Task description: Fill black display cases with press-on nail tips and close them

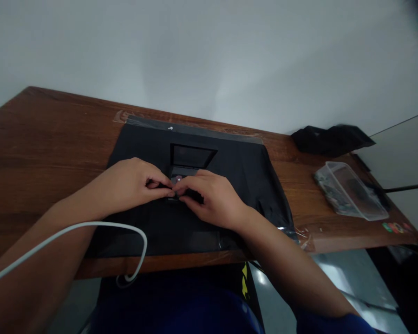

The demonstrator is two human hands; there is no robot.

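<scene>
A small black box lies on the black sheet (142, 236), its framed lid (192, 156) tipped up at the back. Inside the box shows a small pinkish piece (179, 178) with a pale mark on it. My left hand (139, 182) reaches in from the left, thumb and forefinger pinched together at the box's front. From the right, my right hand (212, 195) meets it there, its fingers also pinched, the fingertips of both hands nearly touching. Whatever is between the fingers is too small and dark to make out. My hands hide much of the box.
The sheet is taped to a brown wooden table (55, 139) against a pale wall. At right stand a clear plastic container (355, 192) with packets beside or in it and a black bag (330, 139). A white cable (101, 224) crosses my left forearm.
</scene>
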